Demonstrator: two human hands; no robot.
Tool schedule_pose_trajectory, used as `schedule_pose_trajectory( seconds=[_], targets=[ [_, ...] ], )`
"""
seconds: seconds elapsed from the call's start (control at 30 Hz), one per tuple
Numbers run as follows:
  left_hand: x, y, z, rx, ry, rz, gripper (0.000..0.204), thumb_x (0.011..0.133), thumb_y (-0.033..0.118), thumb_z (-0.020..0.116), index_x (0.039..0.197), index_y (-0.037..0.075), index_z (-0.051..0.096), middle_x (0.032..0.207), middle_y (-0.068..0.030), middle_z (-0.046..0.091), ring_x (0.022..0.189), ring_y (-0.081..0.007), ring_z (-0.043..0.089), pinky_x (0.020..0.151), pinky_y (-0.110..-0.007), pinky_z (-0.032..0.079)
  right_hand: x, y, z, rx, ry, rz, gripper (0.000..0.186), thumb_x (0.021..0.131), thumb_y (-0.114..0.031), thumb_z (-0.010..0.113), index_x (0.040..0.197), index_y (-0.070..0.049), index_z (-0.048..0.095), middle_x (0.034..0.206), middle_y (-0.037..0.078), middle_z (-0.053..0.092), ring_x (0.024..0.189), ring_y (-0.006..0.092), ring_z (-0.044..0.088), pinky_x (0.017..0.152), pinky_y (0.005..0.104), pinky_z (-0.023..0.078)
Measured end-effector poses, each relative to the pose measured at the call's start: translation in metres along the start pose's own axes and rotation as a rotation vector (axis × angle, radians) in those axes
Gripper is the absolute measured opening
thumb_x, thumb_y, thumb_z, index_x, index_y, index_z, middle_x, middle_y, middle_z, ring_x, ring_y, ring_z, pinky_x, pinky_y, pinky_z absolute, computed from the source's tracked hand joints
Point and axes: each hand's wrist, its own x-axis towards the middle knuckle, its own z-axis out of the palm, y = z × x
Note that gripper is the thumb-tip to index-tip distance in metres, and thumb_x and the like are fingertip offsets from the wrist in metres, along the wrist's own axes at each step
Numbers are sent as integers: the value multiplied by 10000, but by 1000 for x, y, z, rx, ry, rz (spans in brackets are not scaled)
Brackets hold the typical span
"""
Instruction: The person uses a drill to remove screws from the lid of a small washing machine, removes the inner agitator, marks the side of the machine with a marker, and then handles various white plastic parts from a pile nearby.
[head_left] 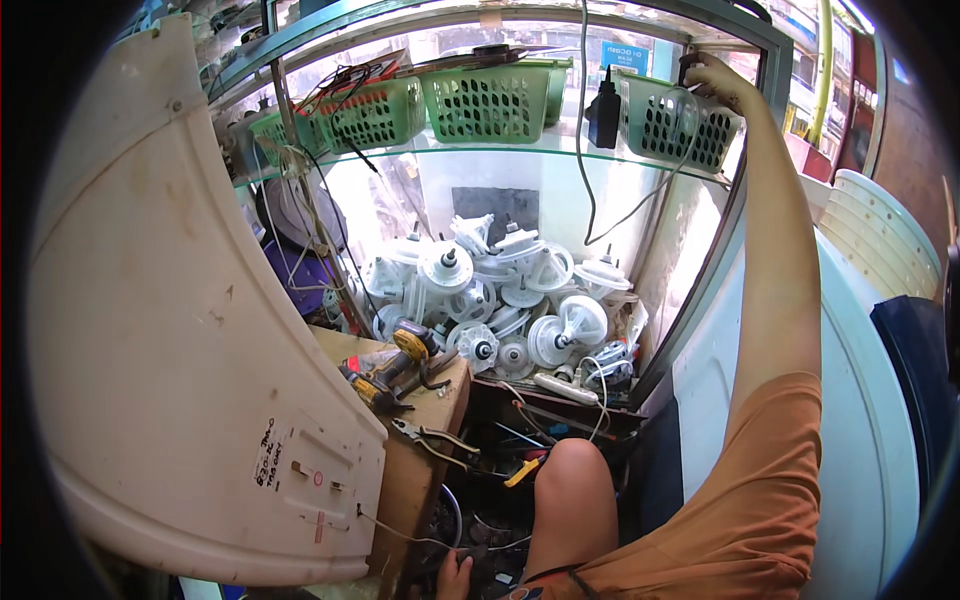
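Note:
My right arm reaches up to the glass cabinet. My right hand is at the rim of a pale green perforated basket, its fingers bent around something dark that I cannot make out. Low in the view my left hand is curled beside my knee, next to a thin grey cord. What it holds is mostly hidden. That cord comes out of a large off-white plastic appliance housing standing on the left. Beside the right-hand basket stands a black bottle with a pointed nozzle.
More green baskets line the glass shelf. Below are piled several white plastic gearboxes. A yellow-and-black cordless drill and pliers lie on the wooden bench. A dark cord hangs before the shelf. A pale blue tub stands right.

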Motion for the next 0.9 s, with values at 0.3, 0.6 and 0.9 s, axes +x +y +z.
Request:
schedule_pose_trajectory(
  seconds=[0.3, 0.6, 0.9],
  targets=[
    [25, 6, 11, -265, 14, -31, 353, 1030, 260, 535, 1274, 5, 546, 1181, -144, 641, 1140, -231, 581, 1011, -336, 429, -122, 23, 130, 466, 1021, -693, 313, 972, -167, 633, 1224, 19, 646, 1219, 71, 624, 967, 192, 661, 796, 329, 560],
    [35, 59, -8, -960, 51, -183, 326, 1071, 294, 490, 1331, 100, 509, 1222, -15, 596, 1149, -106, 525, 1038, -268, 390, -495, -70, 535, 1295, 349, 107, 341, 953, -198, 570, 1204, 2, 454, 1111, 134, 580, 810, 141, 600, 614, 249, 509],
    [34, 67, -20, -729, 12, -57, 439, 1074, 243, 457, 1459, 43, 390, 1433, -77, 467, 1333, -168, 425, 1137, -309, 319, -533, -72, 602, 1266, 209, 185, 188, 988, -82, 489, 1169, -33, 504, 1034, 68, 590, 725, 76, 531, 612, 209, 441]
  ],
)
